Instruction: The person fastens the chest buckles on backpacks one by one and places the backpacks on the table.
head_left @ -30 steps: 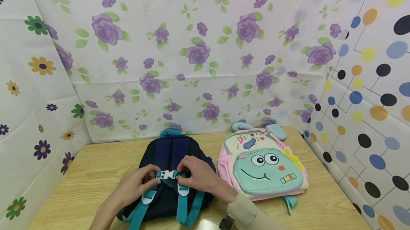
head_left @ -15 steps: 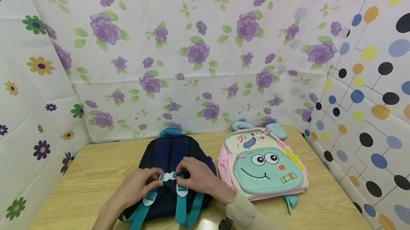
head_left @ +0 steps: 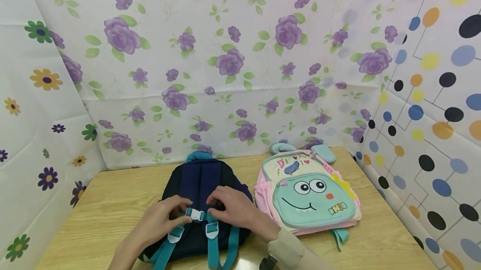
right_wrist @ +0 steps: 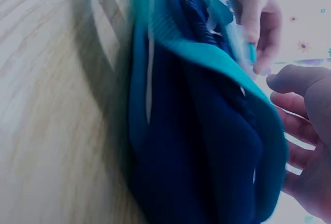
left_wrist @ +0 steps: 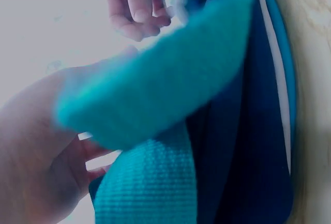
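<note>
A dark navy backpack (head_left: 199,182) lies back side up on the table, its teal straps (head_left: 213,247) trailing toward me. Across those straps runs a white side-release buckle (head_left: 196,214), its halves joined. My left hand (head_left: 159,217) pinches the buckle's left end between thumb and fingers. My right hand (head_left: 234,207) hovers just right of the buckle; in the right wrist view its fingers (right_wrist: 295,125) are spread apart and hold nothing. A loose teal strap (left_wrist: 160,74) blocks much of the left wrist view.
A pink and mint backpack (head_left: 312,194) with a cartoon face lies to the right, close to my right forearm. Both rest on a wood-grain table (head_left: 101,203). A flowered cloth wall (head_left: 225,73) stands behind, with patterned cloths at both sides.
The buckle has dropped slightly toward the bag. My right hand has let go of its right end, while my left hand still pinches the left end.
</note>
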Demonstrator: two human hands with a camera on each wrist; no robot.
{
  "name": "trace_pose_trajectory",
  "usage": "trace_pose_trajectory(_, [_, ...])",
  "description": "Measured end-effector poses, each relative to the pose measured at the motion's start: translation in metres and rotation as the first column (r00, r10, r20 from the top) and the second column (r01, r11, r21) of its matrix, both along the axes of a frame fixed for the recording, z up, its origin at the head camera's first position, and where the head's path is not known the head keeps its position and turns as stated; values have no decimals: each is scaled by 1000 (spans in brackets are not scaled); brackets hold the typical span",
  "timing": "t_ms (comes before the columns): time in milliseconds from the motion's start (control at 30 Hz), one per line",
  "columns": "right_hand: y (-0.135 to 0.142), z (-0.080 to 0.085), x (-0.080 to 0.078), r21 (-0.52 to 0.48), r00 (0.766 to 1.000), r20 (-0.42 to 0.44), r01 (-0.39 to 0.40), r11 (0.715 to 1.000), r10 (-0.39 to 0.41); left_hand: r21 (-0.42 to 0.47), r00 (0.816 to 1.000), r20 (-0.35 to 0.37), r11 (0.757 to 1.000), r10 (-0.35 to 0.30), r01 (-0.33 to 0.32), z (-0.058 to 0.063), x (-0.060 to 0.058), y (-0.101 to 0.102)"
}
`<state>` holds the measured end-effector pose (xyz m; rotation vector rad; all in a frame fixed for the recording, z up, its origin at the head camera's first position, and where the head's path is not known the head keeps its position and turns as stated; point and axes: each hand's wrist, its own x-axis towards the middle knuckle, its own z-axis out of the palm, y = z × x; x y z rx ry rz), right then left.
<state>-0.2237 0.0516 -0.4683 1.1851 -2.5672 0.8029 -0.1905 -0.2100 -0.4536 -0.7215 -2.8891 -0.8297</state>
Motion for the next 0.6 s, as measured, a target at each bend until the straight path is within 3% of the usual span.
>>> trace_pose_trajectory(233, [15,1,-3,-28,1000,-3,9,1000,-9,-1,1000,-9,1000,29,-29,2,4,0])
trace_pose_trajectory(367, [25,0,-4,-12,999,23,32,999,-32,-20,1000,-7,1000,10,-10,-1,3,2])
trace_pose_trajectory(600, [43,-1,-6,-23,998,32,53,998,-52,-71,999,50,998,4,0,-4,2,1])
